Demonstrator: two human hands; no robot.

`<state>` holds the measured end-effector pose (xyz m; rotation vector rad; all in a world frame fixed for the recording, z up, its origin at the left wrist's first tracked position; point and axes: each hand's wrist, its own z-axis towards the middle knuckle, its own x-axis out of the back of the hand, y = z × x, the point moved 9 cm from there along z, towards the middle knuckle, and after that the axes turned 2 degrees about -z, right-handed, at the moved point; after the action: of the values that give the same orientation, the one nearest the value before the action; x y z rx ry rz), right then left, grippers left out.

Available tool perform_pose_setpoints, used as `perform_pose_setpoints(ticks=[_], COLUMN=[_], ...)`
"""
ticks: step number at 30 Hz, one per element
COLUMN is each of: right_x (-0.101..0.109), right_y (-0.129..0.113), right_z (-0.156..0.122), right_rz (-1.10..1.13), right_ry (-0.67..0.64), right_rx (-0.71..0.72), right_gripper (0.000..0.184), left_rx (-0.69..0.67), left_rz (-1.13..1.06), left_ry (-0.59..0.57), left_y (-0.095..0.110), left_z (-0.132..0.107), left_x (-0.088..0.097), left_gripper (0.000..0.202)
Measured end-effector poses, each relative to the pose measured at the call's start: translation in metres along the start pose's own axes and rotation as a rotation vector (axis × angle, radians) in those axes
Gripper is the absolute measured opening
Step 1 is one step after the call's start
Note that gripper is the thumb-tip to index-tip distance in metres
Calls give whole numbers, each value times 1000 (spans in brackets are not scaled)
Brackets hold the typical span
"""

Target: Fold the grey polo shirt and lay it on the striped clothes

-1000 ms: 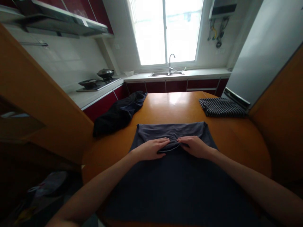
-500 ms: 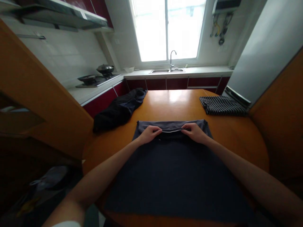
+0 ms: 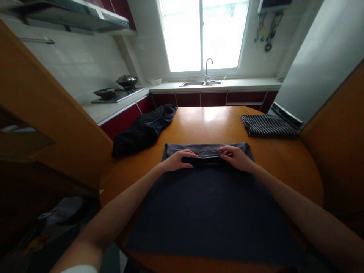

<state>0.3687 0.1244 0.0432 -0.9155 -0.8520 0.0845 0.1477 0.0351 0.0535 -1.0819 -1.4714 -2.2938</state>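
A dark navy garment (image 3: 210,212) lies spread flat across the near part of the wooden table. Its far edge is folded over, showing a greyer inner side (image 3: 199,148) and a thin pale line along a dark band (image 3: 204,160). My left hand (image 3: 178,160) rests at the left end of this band, thumb and fingers apart. At the right end, my right hand (image 3: 237,157) touches the fold with its fingers spread. Cloth shows between the two hands, and neither grips it visibly.
A bundled black garment (image 3: 142,131) lies at the table's left side. Folded striped cloth (image 3: 269,126) sits at the far right, close to the fridge (image 3: 313,57). Beyond the wooden table (image 3: 210,119) are a sink (image 3: 196,83) and a stove with a wok (image 3: 126,80).
Both hands have loosened from a pinch on the folded edge, their thumbs and fingers now parted. The dark band between them shows more fully.
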Motion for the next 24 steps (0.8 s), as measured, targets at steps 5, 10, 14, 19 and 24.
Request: perform_pose_setpoints(ticks=[5, 10, 14, 19, 24], right_x=[-4, -8, -4, 4, 3], right_y=[-23, -20, -21, -26, -30], right_z=[-11, -13, -14, -16, -19], right_rz=[-116, -187, -213, -232, -342], right_ry=[-180, -232, -209, -177, -199], right_rx=[164, 173, 189, 160, 166], right_gripper=[52, 55, 48, 38, 30], left_rx=[-46, -45, -35, -23, -25], left_rz=[73, 134, 120, 125, 161], left_ry=[-14, 16, 9, 20, -7], left_y=[6, 4, 4, 7, 7], left_z=[0, -1, -3, -5, -6], left_x=[-3, -1, -2, -1, -7], left_gripper=[43, 37, 41, 39, 40])
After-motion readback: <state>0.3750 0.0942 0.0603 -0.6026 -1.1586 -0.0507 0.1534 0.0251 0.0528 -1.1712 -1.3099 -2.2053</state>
